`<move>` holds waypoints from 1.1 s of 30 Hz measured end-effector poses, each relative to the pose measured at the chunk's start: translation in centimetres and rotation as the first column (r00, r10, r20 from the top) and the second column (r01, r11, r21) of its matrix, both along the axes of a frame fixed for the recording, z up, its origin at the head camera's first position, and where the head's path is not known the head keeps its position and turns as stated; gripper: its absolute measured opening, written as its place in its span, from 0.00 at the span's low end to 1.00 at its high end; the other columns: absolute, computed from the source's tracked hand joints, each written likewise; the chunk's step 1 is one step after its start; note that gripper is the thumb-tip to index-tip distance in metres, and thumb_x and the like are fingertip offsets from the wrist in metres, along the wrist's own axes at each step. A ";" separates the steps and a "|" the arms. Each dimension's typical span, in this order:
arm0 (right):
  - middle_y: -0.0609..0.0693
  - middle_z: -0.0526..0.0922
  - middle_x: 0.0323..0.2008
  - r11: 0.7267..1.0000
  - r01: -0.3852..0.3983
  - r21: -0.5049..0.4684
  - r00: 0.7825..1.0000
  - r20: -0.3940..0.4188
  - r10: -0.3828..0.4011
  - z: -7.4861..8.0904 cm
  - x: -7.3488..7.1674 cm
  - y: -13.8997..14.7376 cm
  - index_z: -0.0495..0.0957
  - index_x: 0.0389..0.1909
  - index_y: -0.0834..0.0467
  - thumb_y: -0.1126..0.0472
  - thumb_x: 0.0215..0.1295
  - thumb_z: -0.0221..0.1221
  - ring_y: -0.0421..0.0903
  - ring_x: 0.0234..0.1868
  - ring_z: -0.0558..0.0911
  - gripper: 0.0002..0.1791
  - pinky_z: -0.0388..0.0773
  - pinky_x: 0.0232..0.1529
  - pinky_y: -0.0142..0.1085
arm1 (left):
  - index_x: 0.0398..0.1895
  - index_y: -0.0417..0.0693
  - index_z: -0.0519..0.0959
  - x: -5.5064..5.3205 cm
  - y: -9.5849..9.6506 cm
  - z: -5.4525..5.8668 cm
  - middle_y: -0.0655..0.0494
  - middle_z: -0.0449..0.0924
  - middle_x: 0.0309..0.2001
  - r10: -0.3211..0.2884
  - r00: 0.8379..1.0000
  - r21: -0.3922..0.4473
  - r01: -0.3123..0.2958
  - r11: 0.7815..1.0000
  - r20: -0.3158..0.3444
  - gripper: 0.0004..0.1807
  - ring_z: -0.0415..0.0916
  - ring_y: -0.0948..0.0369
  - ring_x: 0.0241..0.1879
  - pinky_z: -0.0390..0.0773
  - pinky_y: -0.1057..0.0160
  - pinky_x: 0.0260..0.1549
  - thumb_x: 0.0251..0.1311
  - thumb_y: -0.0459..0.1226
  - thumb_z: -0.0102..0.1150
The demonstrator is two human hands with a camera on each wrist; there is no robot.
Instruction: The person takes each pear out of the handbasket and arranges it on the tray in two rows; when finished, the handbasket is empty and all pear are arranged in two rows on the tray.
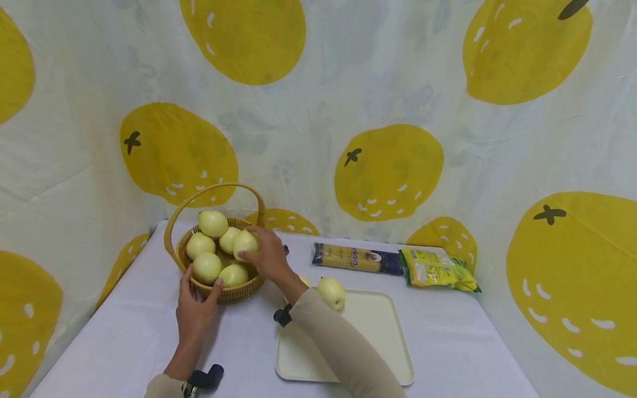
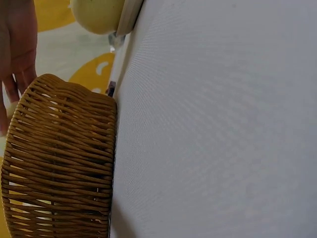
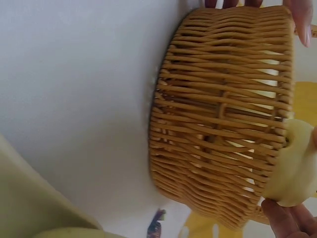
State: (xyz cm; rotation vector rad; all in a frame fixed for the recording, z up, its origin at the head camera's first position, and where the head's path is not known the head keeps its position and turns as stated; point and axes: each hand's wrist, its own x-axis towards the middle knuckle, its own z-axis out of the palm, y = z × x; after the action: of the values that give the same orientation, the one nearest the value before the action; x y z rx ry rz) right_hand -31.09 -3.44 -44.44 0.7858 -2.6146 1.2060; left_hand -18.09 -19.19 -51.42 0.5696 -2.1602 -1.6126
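Note:
A woven wicker basket [image 1: 236, 293] with an arched handle stands at the back left, holding several pale yellow pears [image 1: 207, 268]. At the basket's near left side, my left hand [image 1: 196, 309] holds the wall, thumb and fingers spread at the rim. My right hand [image 1: 271, 254] grips a pear [image 1: 246, 243] at the basket's right rim. From the right wrist, that pear [image 3: 294, 163] shows against the rim with fingertips [image 3: 282, 218] on it. The left wrist view shows the basket's side [image 2: 59, 158] close up, my right hand [image 2: 20, 44] above it.
A cream tray [image 1: 370, 331] lies right of the basket, partly under my right forearm. On its far left corner sits a pear [image 1: 330, 293], another partly hidden beside it. Behind are a long noodle packet [image 1: 355, 258] and a yellow-green bag [image 1: 438, 269], near the fruit-print curtain.

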 end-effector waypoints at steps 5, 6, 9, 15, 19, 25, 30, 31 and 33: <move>0.50 0.80 0.70 1.000 0.004 -0.018 1.000 -0.004 -0.004 0.8 0.6 0.6 0.76 0.73 0.49 0.52 0.65 0.76 0.51 0.71 0.78 0.36 0.79 0.71 0.46 | 0.89 0.63 0.44 -0.1 0.0 -0.2 0.53 0.42 0.88 0.007 1.000 -0.007 -0.007 1.000 -0.003 0.55 0.45 0.41 0.86 0.56 0.38 0.83 0.68 0.59 0.67; 0.51 0.80 0.69 1.000 0.000 -0.028 1.000 -0.004 0.000 0.9 0.7 0.8 0.76 0.73 0.49 0.52 0.65 0.76 0.51 0.71 0.78 0.36 0.80 0.70 0.46 | 0.89 0.63 0.44 -0.1 0.0 -0.2 0.53 0.43 0.88 0.009 1.000 -0.007 -0.009 1.000 -0.003 0.55 0.45 0.41 0.86 0.57 0.39 0.82 0.68 0.58 0.68; 0.51 0.80 0.69 0.998 -0.020 -0.058 1.000 0.002 0.020 1.3 1.2 1.4 0.75 0.74 0.49 0.53 0.65 0.76 0.51 0.69 0.79 0.37 0.83 0.65 0.44 | 0.89 0.63 0.44 -0.1 0.0 -0.2 0.52 0.43 0.88 0.010 1.000 -0.002 -0.010 1.000 -0.008 0.55 0.46 0.40 0.85 0.57 0.38 0.82 0.69 0.57 0.68; 0.50 0.78 0.71 0.988 -0.054 -0.146 0.998 0.002 0.055 2.3 2.0 3.0 0.76 0.73 0.52 0.56 0.63 0.77 0.50 0.68 0.79 0.37 0.88 0.58 0.38 | 0.89 0.64 0.44 0.1 -0.2 -0.3 0.51 0.43 0.88 0.008 1.000 0.000 -0.008 1.000 -0.020 0.54 0.45 0.42 0.86 0.56 0.39 0.83 0.69 0.55 0.68; 0.50 0.77 0.72 0.978 -0.067 -0.199 0.997 0.018 0.072 2.7 2.5 4.2 0.76 0.73 0.50 0.58 0.63 0.77 0.50 0.70 0.78 0.37 0.86 0.62 0.37 | 0.89 0.65 0.44 0.2 -0.3 -0.3 0.51 0.43 0.88 0.003 1.000 0.009 -0.003 1.000 -0.029 0.54 0.45 0.43 0.86 0.57 0.39 0.83 0.69 0.55 0.68; 0.49 0.76 0.70 0.962 -0.074 -0.261 0.995 0.040 0.087 2.7 3.1 6.2 0.75 0.73 0.47 0.59 0.63 0.77 0.49 0.69 0.78 0.38 0.87 0.60 0.37 | 0.89 0.65 0.44 0.1 -0.3 -0.4 0.53 0.42 0.88 -0.006 0.999 0.019 0.007 1.000 -0.044 0.54 0.45 0.45 0.86 0.61 0.40 0.81 0.69 0.53 0.68; 0.47 0.77 0.69 0.957 -0.061 -0.284 0.996 0.040 0.075 2.7 3.7 8.1 0.75 0.73 0.45 0.57 0.63 0.77 0.49 0.69 0.77 0.37 0.86 0.64 0.44 | 0.89 0.64 0.45 0.1 -0.2 -0.4 0.53 0.42 0.88 -0.007 0.999 0.019 0.008 1.000 -0.049 0.54 0.45 0.44 0.86 0.60 0.39 0.81 0.70 0.53 0.68; 0.47 0.77 0.69 0.957 -0.054 -0.286 0.997 0.042 0.068 2.7 3.9 8.4 0.75 0.73 0.45 0.57 0.63 0.77 0.49 0.69 0.77 0.37 0.86 0.64 0.45 | 0.89 0.64 0.44 0.1 -0.2 -0.4 0.52 0.42 0.88 -0.006 0.999 0.015 0.007 1.000 -0.045 0.54 0.45 0.43 0.86 0.59 0.38 0.81 0.70 0.53 0.68; 0.46 0.76 0.69 0.956 -0.034 -0.290 0.997 0.052 0.051 2.9 4.3 9.1 0.75 0.73 0.45 0.57 0.63 0.77 0.48 0.69 0.77 0.37 0.85 0.65 0.48 | 0.89 0.64 0.44 0.1 -0.1 -0.3 0.53 0.42 0.88 -0.002 0.999 0.006 0.003 1.000 -0.037 0.54 0.45 0.43 0.86 0.58 0.38 0.82 0.70 0.54 0.68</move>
State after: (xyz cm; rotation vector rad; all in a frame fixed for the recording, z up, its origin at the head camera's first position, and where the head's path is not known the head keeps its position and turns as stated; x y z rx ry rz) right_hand -26.79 5.64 -41.58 0.7615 -2.3939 1.5996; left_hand -17.98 -19.32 -51.71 0.5350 -2.1311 -1.6185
